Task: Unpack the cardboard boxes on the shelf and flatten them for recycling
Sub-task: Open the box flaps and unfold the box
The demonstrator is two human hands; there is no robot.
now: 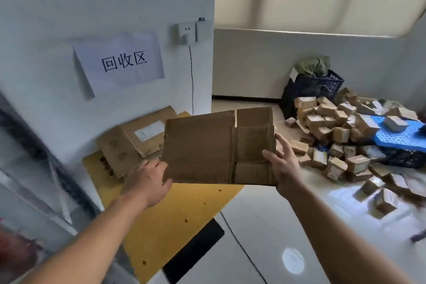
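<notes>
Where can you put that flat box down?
The yellow floor sheet is bare in front of the stack of flattened brown cardboard. The shiny white floor between that sheet and the heap of small taped parcels is bare too. Around the heap it is crowded.

Both bare forearms are reaching forward and angling slightly inward. The left hand [147,181] is gripping the flattened box [202,150], its fingers curling round the lower left corner. The right hand [287,168] is pinching the right edge, thumb in front and fingers behind.
</notes>
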